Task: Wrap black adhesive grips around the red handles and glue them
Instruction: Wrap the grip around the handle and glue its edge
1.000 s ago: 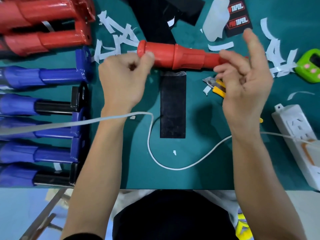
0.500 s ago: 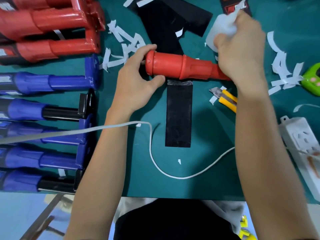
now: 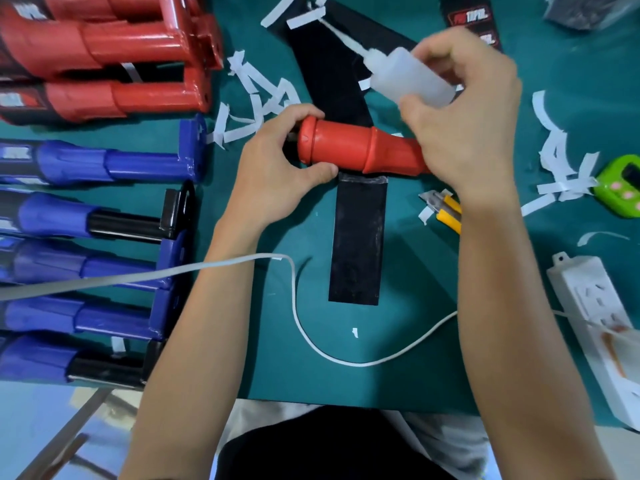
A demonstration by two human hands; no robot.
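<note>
A red handle lies crosswise on the green mat. Its far edge sits on the top end of a black adhesive grip strip that stretches toward me. My left hand grips the handle's rounded left end between thumb and fingers. My right hand holds a translucent white glue bottle above the handle's right part, nozzle pointing up and to the left. The handle's right end is hidden under my right hand.
Finished red handles and blue handles lie in rows on the left. More black grip sheets and white backing scraps lie behind. A yellow utility knife, green timer, power strip and white cable are nearby.
My right hand let go of the handle, reached back to the glue bottle and has lifted it over the handle. My left hand shifted its grip on the handle's left end.
</note>
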